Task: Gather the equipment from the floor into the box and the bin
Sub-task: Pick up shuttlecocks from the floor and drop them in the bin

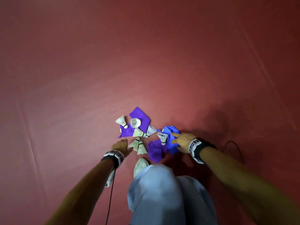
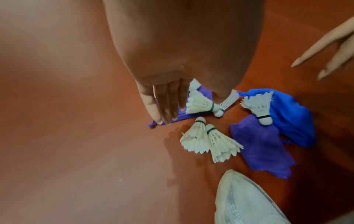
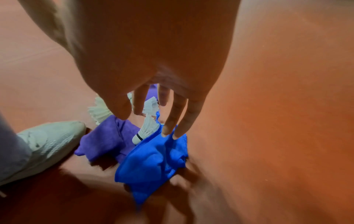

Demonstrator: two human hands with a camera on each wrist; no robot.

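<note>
Head view shows a red floor (image 1: pixel 81 78) strewn with white shuttlecocks (image 1: pixel 138 145) and three cloths: a folded purple cloth (image 1: pixel 139 113), a crumpled purple cloth (image 1: pixel 156 151) and a blue cloth (image 1: pixel 172 133). Left hand (image 1: pixel 121 146) reaches with straight fingers, grip wide and holding nothing, just left of two shuttlecocks lying side by side. Right hand (image 1: pixel 182 142) spreads over the blue cloth, grip wide. Left wrist view has the straight fingers (image 2: pixel 164 104) over the folded purple cloth's corner (image 2: pixel 153 125), the paired shuttlecocks (image 2: pixel 208 139) near, a pale shoe (image 2: pixel 245 201) below. Right wrist view has the spread fingers (image 3: pixel 176 118) touching the blue cloth (image 3: pixel 153 160), one shuttlecock (image 3: pixel 146 130) just beside them.
</note>
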